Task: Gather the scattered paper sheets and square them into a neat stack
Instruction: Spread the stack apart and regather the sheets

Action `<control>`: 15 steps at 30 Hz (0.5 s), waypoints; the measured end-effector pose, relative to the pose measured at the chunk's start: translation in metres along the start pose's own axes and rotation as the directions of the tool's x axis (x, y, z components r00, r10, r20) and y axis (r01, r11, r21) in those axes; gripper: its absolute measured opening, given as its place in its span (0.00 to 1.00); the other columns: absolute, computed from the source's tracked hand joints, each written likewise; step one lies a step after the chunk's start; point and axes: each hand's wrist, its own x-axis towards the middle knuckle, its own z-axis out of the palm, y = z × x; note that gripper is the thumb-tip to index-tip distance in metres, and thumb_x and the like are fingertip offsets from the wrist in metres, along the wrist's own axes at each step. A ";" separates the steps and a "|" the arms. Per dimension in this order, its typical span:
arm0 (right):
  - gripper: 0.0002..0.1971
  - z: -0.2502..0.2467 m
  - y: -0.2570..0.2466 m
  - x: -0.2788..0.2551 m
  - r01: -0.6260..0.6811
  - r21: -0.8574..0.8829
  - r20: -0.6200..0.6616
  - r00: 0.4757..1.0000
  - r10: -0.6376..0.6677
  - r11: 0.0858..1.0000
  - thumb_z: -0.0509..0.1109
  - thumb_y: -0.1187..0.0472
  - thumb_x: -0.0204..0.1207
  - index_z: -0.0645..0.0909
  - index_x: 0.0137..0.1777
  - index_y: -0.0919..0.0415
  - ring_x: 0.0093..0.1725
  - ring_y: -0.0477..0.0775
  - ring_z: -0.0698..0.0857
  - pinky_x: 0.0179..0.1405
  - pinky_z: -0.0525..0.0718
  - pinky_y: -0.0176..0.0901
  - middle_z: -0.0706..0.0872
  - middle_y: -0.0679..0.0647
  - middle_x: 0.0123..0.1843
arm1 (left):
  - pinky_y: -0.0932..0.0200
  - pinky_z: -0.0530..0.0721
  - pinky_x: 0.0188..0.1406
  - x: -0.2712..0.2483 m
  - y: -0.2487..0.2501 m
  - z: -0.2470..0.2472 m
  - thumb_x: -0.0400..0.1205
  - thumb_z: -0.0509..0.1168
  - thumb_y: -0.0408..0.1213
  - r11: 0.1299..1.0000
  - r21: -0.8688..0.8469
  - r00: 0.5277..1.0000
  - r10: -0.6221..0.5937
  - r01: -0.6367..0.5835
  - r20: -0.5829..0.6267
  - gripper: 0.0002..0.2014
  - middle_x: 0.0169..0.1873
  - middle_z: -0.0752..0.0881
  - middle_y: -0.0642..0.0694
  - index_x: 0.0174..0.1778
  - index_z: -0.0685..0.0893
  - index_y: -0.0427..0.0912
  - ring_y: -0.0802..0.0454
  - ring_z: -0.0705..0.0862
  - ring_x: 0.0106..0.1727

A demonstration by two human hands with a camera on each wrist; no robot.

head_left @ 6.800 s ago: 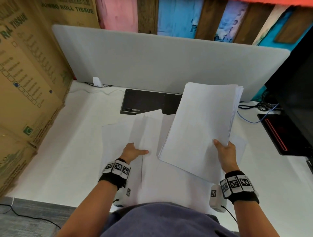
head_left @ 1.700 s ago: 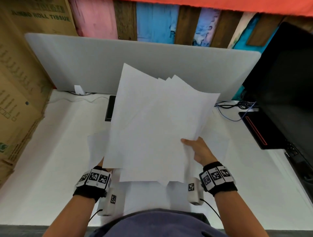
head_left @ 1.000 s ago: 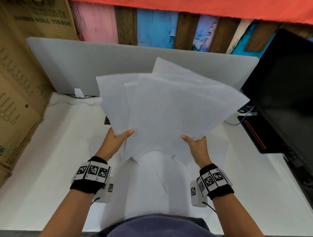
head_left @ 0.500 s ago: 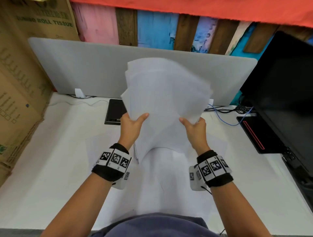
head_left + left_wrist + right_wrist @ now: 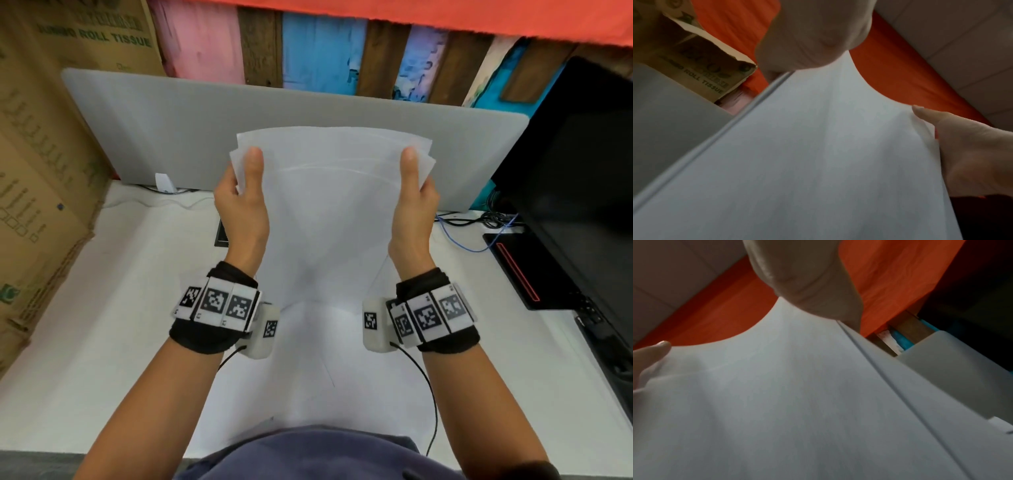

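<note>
Paper sheets (image 5: 329, 205), gathered into one bundle, stand upright above the middle of the white desk (image 5: 102, 308), in front of the grey divider panel (image 5: 171, 137) along its far edge. The left hand (image 5: 241, 209) grips the bundle's left side and the right hand (image 5: 412, 209) grips its right side, each with the thumb on the near face and the fingers behind. The top corners are fanned and the bundle bows toward the viewer, so the edges are not yet aligned. More loose sheets (image 5: 325, 359) lie flat on the desk at its near edge. To square well, loosen both grips slightly and tap the bottom edge on the desk so the sheets can slide level, then tap a side edge.
</note>
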 end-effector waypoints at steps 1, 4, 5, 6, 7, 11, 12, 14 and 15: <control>0.04 0.003 -0.006 0.002 0.010 0.014 -0.016 1.000 -0.010 1.000 0.64 0.51 0.79 0.81 0.47 0.46 0.55 0.47 0.86 0.60 0.85 0.44 0.87 0.46 0.50 | 0.72 0.81 0.51 0.004 0.004 0.002 0.83 0.60 0.42 1.000 -0.018 1.000 0.000 0.000 -0.008 0.07 0.41 0.87 0.64 0.48 0.83 0.49 0.70 0.85 0.49; 0.08 0.010 -0.014 0.008 0.020 0.010 -0.050 0.999 -0.020 1.000 0.65 0.49 0.78 0.82 0.41 0.48 0.54 0.53 0.87 0.60 0.85 0.51 0.88 0.49 0.46 | 0.62 0.84 0.55 0.014 0.008 0.004 0.80 0.63 0.46 1.000 -0.008 0.999 -0.022 0.022 -0.032 0.08 0.41 0.88 0.55 0.44 0.85 0.47 0.56 0.87 0.51; 0.08 0.011 -0.014 0.010 0.028 -0.003 -0.068 0.997 -0.028 1.000 0.65 0.50 0.78 0.83 0.41 0.49 0.55 0.54 0.86 0.62 0.84 0.52 0.88 0.49 0.47 | 0.66 0.84 0.49 0.016 0.007 0.004 0.80 0.64 0.45 0.999 -0.009 0.999 -0.037 0.037 -0.035 0.07 0.37 0.86 0.56 0.38 0.84 0.49 0.58 0.86 0.45; 0.06 0.010 -0.012 0.011 0.038 -0.016 -0.087 0.995 -0.039 0.999 0.66 0.53 0.78 0.84 0.42 0.50 0.57 0.53 0.85 0.63 0.83 0.50 0.87 0.49 0.49 | 0.69 0.81 0.42 0.017 0.006 0.005 0.79 0.65 0.43 0.999 0.004 0.998 -0.049 0.049 -0.035 0.09 0.31 0.83 0.58 0.32 0.82 0.49 0.60 0.84 0.38; 0.06 0.009 -0.010 0.012 0.045 -0.026 -0.099 0.994 -0.047 0.999 0.66 0.57 0.78 0.84 0.45 0.53 0.57 0.52 0.83 0.61 0.82 0.44 0.85 0.49 0.49 | 0.71 0.77 0.37 0.017 0.003 0.005 0.79 0.65 0.41 0.998 0.020 0.997 -0.061 0.062 -0.040 0.12 0.27 0.80 0.59 0.29 0.80 0.49 0.62 0.80 0.33; 0.10 0.000 0.004 0.006 -0.001 -0.058 -0.093 0.996 -0.005 0.998 0.63 0.63 0.76 0.81 0.55 0.57 0.52 0.48 0.80 0.50 0.80 0.34 0.80 0.50 0.51 | 0.84 0.73 0.41 0.015 -0.012 0.000 0.79 0.63 0.39 0.996 0.048 0.996 -0.077 0.079 -0.055 0.06 0.38 0.84 0.61 0.44 0.86 0.44 0.74 0.81 0.41; 0.09 -0.002 0.007 0.004 -0.021 -0.057 -0.089 0.996 0.016 0.998 0.64 0.60 0.75 0.81 0.53 0.55 0.56 0.51 0.80 0.55 0.80 0.39 0.80 0.52 0.54 | 0.85 0.72 0.41 0.013 -0.013 0.000 0.80 0.64 0.41 0.996 0.047 0.996 -0.076 0.079 -0.054 0.07 0.39 0.83 0.62 0.45 0.85 0.45 0.77 0.80 0.41; 0.06 -0.002 0.008 0.002 -0.045 -0.054 -0.087 0.995 0.040 0.998 0.67 0.54 0.72 0.81 0.47 0.50 0.64 0.56 0.80 0.66 0.78 0.48 0.81 0.52 0.56 | 0.84 0.72 0.41 0.012 -0.010 0.001 0.79 0.65 0.44 0.995 0.047 0.995 -0.083 0.086 -0.062 0.05 0.39 0.82 0.61 0.41 0.83 0.47 0.76 0.80 0.41; 0.03 -0.003 0.008 0.003 -0.043 -0.055 -0.079 0.996 0.039 0.998 0.67 0.54 0.73 0.81 0.45 0.49 0.64 0.55 0.80 0.68 0.78 0.50 0.83 0.50 0.54 | 0.79 0.74 0.45 0.013 -0.009 0.002 0.77 0.66 0.43 0.995 0.049 0.994 -0.089 0.092 -0.070 0.03 0.39 0.83 0.59 0.41 0.83 0.48 0.72 0.81 0.43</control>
